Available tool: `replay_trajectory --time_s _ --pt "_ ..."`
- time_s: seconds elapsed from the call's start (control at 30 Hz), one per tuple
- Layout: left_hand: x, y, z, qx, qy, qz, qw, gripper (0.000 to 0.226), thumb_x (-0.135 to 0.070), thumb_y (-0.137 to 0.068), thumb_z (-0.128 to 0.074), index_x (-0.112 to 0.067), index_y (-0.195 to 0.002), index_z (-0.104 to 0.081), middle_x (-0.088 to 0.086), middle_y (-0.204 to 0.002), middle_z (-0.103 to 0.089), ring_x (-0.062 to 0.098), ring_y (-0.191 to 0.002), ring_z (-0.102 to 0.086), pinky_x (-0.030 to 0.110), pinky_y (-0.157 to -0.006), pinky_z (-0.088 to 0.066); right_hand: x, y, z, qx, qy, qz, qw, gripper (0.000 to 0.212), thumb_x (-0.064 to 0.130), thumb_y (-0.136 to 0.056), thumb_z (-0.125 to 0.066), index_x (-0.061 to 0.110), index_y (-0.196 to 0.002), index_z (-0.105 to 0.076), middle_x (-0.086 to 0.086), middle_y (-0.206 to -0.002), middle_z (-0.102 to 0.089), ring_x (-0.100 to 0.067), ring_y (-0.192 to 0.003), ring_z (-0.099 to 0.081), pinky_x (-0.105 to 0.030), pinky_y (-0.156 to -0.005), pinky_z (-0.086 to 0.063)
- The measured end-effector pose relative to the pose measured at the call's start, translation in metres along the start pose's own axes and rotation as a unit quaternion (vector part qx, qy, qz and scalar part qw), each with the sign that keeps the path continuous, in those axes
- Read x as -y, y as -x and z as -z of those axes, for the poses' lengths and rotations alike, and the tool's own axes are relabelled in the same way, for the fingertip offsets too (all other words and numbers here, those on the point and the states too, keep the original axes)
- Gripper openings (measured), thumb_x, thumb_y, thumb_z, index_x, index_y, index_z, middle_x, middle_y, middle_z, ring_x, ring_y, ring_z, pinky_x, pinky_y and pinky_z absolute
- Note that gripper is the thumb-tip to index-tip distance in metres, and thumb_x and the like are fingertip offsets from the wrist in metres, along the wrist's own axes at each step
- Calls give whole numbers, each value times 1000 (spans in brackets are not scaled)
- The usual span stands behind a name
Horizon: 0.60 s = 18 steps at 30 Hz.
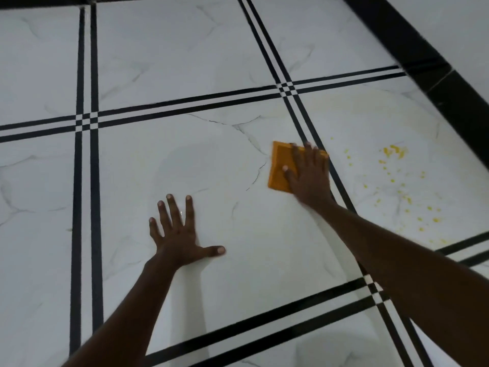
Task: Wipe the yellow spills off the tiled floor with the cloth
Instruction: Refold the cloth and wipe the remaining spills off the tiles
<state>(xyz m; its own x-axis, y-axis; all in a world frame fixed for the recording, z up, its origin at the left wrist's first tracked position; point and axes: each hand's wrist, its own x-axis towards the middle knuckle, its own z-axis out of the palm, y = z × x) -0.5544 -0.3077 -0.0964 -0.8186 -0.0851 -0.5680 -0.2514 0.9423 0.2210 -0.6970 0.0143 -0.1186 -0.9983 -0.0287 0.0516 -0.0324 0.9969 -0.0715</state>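
An orange folded cloth (280, 168) lies flat on the white tiled floor (185, 62), just left of a black double line. My right hand (308, 173) presses on it with straight spread fingers and covers its right half. Yellow spills (397, 178) are scattered as many small drops on the tile to the right of the cloth, apart from it. My left hand (177, 231) rests flat on the floor to the lower left, fingers spread, holding nothing.
Black double lines (87, 120) cross the white marbled tiles in a grid. A black skirting band (449, 83) runs along the wall at the upper right. Faint wet smears show on the tiles around the cloth.
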Motion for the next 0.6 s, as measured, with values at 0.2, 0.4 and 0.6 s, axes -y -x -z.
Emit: replay_trajectory --time_s 0.2,0.4,0.6 --pt "-2 4 4 0 0 0 1000 157 -105 -44 -48 -30 -147 42 12 -149 55 37 -144 44 64 -118 14 55 133 0 6 -18 -70 997 78 59 -100 -28 17 -164 -15 -24 -169 -14 -46 -155 -14 -62 -125 -6" --pt "-3 4 6 3 -16 1 1000 156 -101 -48 -53 -28 -148 41 13 -150 53 38 -144 42 63 -118 14 88 103 13 66 -18 94 993 74 60 -100 -33 21 -162 -22 -22 -159 -35 -43 -146 -33 -62 -122 -18" --pt "-4 3 3 -5 -16 4 1000 154 -99 -48 -56 -32 -150 38 14 -154 49 37 -146 39 62 -118 15 59 100 46 115 -139 -21 983 27 23 -90 -60 5 -110 -61 -14 -98 -69 -34 -93 -64 -40 -85 -47"
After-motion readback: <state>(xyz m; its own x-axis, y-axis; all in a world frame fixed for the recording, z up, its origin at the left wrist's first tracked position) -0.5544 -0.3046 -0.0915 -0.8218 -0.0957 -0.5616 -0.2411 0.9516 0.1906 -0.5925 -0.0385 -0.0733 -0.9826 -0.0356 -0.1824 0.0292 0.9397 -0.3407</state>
